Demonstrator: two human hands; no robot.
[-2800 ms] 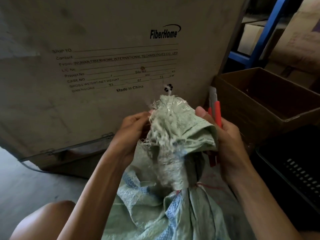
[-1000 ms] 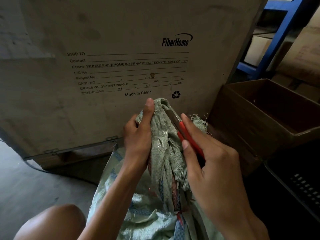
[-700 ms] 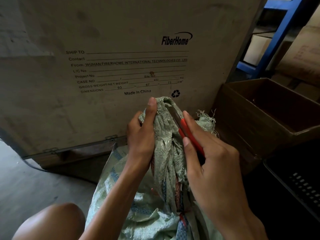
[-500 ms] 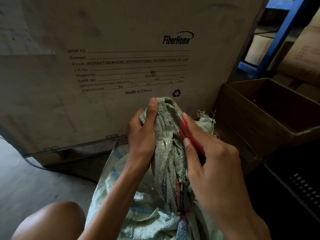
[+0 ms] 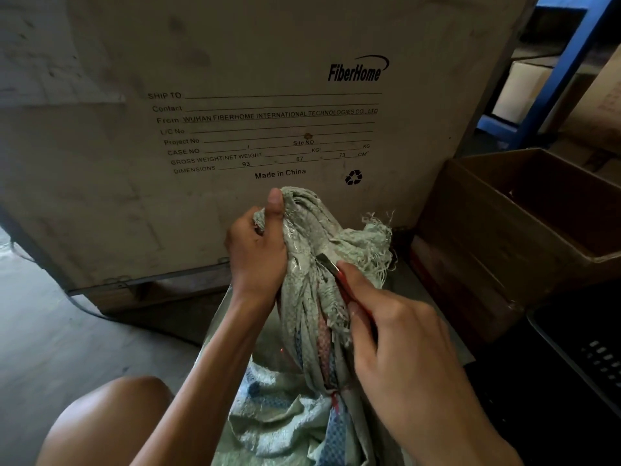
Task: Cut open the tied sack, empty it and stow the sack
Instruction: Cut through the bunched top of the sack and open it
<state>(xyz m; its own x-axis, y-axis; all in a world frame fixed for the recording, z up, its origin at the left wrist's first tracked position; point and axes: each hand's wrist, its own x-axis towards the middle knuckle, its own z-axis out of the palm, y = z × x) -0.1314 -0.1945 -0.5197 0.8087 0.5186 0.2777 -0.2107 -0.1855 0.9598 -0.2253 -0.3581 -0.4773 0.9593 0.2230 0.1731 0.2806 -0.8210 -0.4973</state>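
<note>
- woven green sack [image 5: 302, 412] stands between your knees; its gathered neck [image 5: 309, 250] runs upright, with the red tie [image 5: 334, 396] low beneath.
- your left hand [image 5: 257, 253] is clenched around the neck top.
- your right hand [image 5: 400, 344] is closed on the red knife [image 5: 336, 274], its blade touching the neck, well above the tie.
- just behind: crate [image 5: 235, 79]; open carton [image 5: 524, 230] on the right.

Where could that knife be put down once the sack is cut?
Bare floor lies left of the sack, below the big crate. The cardboard box on the right looks empty. Between sack, box and black crate it is crowded.
</note>
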